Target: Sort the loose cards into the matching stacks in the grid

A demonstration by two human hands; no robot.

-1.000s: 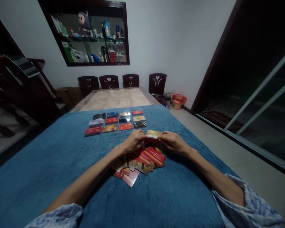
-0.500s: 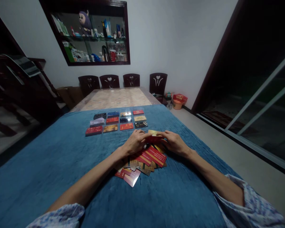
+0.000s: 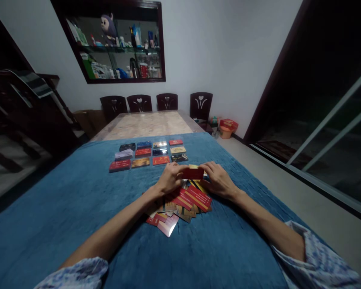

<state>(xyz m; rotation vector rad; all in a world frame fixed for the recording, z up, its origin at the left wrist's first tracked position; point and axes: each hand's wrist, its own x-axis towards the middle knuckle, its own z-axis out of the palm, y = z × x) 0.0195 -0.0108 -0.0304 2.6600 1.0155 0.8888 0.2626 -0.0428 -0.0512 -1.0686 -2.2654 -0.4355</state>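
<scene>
Between my two hands a dark red card [image 3: 193,173] is held upright over a loose heap of cards, with a yellow card edge showing behind it; how many cards are held I cannot tell. My left hand [image 3: 172,177] pinches its left end and my right hand [image 3: 218,178] its right end, both closed. Below, red cards [image 3: 197,198] with gold stripes lie over gold and brown ones [image 3: 184,214]. A shiny pink-red card [image 3: 168,225] lies at the heap's near edge. My left forearm covers part of the heap's left side.
Beyond my hands, neat card stacks stand in rows, among them a red stack [image 3: 120,165], a gold one [image 3: 140,162] and a black one [image 3: 179,157]. A blue cloth [image 3: 63,196] covers the near table. Chairs [image 3: 167,101] line the far end.
The red card has come upright, its face now showing more fully between my fingers. My right hand has shifted slightly left. Heap and stacks look the same.
</scene>
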